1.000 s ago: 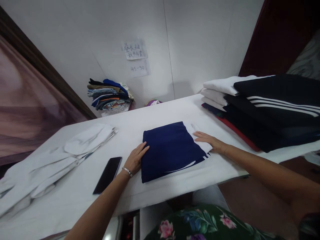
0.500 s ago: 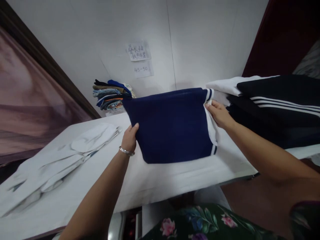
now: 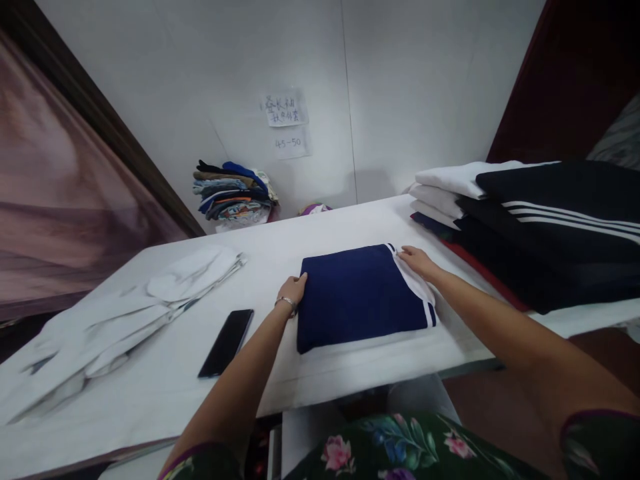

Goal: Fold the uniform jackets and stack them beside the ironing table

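Observation:
A folded navy garment (image 3: pixel 363 293) lies flat on the white-covered table (image 3: pixel 345 373) in front of me. White stripes mark its right-hand corners, and white fabric shows along that edge. My left hand (image 3: pixel 295 290), with a bracelet at the wrist, grips the left edge, thumb on top and the other fingers mostly hidden. At the upper right, my right hand (image 3: pixel 419 261) pinches the edge by the white fabric. A black phone (image 3: pixel 227 343) rests beside my left forearm.
A white garment (image 3: pixel 150 313) spreads over the table's left side. Against the wall stands a stack of folded clothes (image 3: pixel 233 193). Dark and white folded clothes (image 3: pixel 545 233) are piled at the right. Handwritten paper signs (image 3: pixel 287 123) hang on the wall.
Both hands have lowered the navy garment from its raised position onto the table, and it now lies flat. The phone and the lower part of the right pile have come into view.

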Tool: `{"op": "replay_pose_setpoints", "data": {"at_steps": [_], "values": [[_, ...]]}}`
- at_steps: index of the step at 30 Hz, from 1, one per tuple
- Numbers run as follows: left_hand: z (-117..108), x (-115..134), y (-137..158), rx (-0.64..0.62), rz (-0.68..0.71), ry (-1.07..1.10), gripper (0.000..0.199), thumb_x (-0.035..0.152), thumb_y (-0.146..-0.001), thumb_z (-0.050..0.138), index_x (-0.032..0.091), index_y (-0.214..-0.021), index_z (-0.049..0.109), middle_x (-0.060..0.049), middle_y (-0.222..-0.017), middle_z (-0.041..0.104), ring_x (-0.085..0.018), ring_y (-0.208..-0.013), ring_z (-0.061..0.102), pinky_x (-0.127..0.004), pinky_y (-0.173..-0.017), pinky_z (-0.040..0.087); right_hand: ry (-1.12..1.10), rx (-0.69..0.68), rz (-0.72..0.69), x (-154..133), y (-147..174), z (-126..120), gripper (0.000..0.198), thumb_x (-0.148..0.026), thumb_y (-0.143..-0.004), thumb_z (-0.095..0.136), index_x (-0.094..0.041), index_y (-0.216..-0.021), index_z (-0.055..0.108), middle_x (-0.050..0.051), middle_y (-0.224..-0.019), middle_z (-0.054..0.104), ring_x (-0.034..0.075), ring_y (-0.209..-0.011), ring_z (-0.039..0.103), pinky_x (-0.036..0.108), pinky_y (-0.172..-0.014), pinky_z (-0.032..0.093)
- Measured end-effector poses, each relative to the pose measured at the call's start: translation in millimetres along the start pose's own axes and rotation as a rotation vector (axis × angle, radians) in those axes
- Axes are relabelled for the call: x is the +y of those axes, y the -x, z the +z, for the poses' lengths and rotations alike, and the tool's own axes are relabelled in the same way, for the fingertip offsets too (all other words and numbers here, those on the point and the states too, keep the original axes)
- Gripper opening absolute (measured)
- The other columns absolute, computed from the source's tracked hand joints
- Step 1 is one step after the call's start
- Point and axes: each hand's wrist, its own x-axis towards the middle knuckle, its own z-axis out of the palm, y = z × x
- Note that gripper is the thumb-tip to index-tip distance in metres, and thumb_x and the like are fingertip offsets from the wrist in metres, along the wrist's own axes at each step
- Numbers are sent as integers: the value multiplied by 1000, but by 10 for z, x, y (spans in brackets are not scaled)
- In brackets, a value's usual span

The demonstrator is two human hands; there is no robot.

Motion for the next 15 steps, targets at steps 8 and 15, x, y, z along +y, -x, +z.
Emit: {"op": "replay_pose_setpoints", "data": {"at_steps": [8,15], "values": [[219,321,218,-42,311,-313,70,60,-87,34,13,-140,38,-14,-151,27,-28,-139,22,-47,-111,22,518,-184,-614,-335,187,409,61,-52,-90,39,-19,-142,37,11,-152,26,27,-141,16,49,-112,17],[335,295,249,-89,273,-397,75,63,-88,25,13,-142,35,-12,-151,28,-27,-139,22,-47,-111,21,685,-384,-618,-398,302,691,59,-55,-91,35,-20,-138,44,13,-148,33,29,-139,22,56,-110,11]]}}
